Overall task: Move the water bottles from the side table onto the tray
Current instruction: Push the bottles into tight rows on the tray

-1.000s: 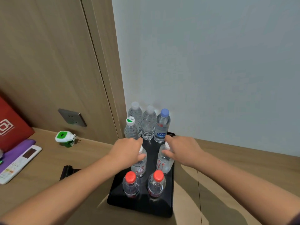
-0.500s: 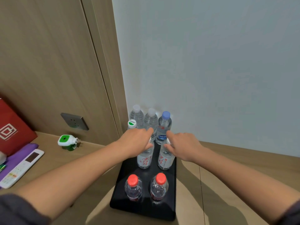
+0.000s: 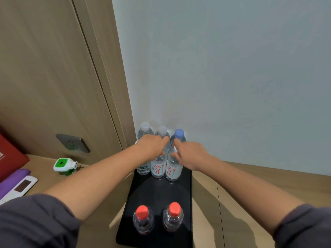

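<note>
Gripping from above, the left hand (image 3: 152,147) curls over a red-lettered bottle (image 3: 157,168). The right hand (image 3: 190,154) pinches the second red-lettered bottle (image 3: 172,171) beside it. Both stand upright at the tray's far end. Flat, glossy and black, the tray (image 3: 157,192) lies bare mid-length. Two red-capped bottles (image 3: 142,219) stand near its front edge, and a blue-capped bottle (image 3: 179,134) stands at its far end.

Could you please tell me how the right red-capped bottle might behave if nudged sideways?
The red-capped bottle looks filled, so probably heavyish for its size. Standing upright on a narrow base, it may tip if pushed high. The glossy black tray might let it slide.
</note>
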